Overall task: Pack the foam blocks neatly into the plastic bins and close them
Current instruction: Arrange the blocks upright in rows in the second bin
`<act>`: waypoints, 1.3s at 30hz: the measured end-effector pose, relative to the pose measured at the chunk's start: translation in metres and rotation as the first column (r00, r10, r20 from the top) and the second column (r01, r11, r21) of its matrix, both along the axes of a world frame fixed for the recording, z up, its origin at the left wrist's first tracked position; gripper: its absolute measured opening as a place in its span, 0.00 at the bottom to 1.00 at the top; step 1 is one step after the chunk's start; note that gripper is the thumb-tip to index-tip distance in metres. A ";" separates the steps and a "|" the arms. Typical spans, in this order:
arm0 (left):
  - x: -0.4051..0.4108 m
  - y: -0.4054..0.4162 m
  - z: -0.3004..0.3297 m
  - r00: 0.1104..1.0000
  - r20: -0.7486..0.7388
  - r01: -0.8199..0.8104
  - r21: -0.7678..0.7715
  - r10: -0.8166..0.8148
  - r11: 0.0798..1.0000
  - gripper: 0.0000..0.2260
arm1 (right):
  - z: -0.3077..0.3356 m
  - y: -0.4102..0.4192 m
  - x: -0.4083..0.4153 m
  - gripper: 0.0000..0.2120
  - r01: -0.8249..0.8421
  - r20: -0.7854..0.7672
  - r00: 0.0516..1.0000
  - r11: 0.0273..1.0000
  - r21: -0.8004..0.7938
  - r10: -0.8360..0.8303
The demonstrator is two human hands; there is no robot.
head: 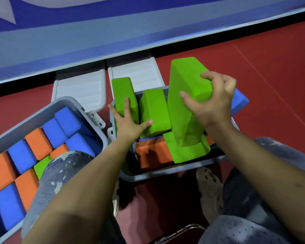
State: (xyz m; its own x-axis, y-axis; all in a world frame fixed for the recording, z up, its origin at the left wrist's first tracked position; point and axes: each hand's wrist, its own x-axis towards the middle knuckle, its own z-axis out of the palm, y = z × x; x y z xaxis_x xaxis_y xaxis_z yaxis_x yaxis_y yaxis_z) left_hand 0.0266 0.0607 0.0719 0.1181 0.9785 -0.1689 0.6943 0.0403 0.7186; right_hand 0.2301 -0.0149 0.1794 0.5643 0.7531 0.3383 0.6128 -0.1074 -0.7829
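Foam blocks fill most of the grey plastic bin [48, 110] at the lower left of the frame: blue and orange ones stand on end in tidy rows, with one small green block [41, 166] wedged among them just beside the person's knee [63, 166]. That bin looks packed, though its white lid [79, 88] lies open behind it on the red floor [271, 67].

The second grey bin [165, 171], in the middle of the frame between the person's legs, is the one being worked. Orange blocks [153, 154] line its near side. On top of them a flat green block [187, 154] lies at the near right.

The left hand [128, 124] rests with straight, spread fingers against two upright green blocks, the left green block [123, 92] and the middle green block [153, 110], steadying them. The right hand [211, 103] grips the upper end of a tall green block [185, 95], fingers curled over its edge and thumb on its face; the block stands tilted, its foot on the flat green one. A blue block [239, 101] pokes out behind the right hand.

Judging by this, the packing of the second bin is in hand and far from neat. The next move likely calls for laying the tall block down or slotting it beside the other two so nothing rises above the rim; otherwise the far white lid [136, 73] will not shut.
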 end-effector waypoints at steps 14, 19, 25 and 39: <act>-0.004 -0.007 -0.006 0.961 -0.145 0.228 -0.068 -0.236 0.971 0.62 | -0.006 0.017 -0.014 0.27 -0.018 -0.032 0.999 0.999 0.036 0.019; 0.000 -0.006 -0.010 0.967 -0.165 0.197 0.010 -0.192 0.980 0.60 | -0.004 0.016 -0.013 0.27 -0.023 -0.018 1.000 0.998 0.051 0.024; 0.007 0.020 0.012 0.996 -0.095 0.017 0.220 0.004 0.975 0.39 | 0.009 0.021 -0.003 0.26 -0.084 0.032 0.996 0.984 0.159 0.079; 0.019 0.044 0.015 0.990 0.097 -0.119 0.184 0.102 0.976 0.31 | 0.016 0.036 -0.003 0.27 -0.116 0.103 0.990 0.978 0.172 0.099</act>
State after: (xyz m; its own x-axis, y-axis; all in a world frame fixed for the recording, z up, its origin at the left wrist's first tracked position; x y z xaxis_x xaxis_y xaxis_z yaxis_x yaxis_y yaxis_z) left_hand 0.0454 0.1047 0.0865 0.0134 0.9996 0.0263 0.6283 -0.0289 0.7775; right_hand 0.2269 0.0210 0.1949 0.4426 0.7312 0.5191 0.6845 0.0984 -0.7223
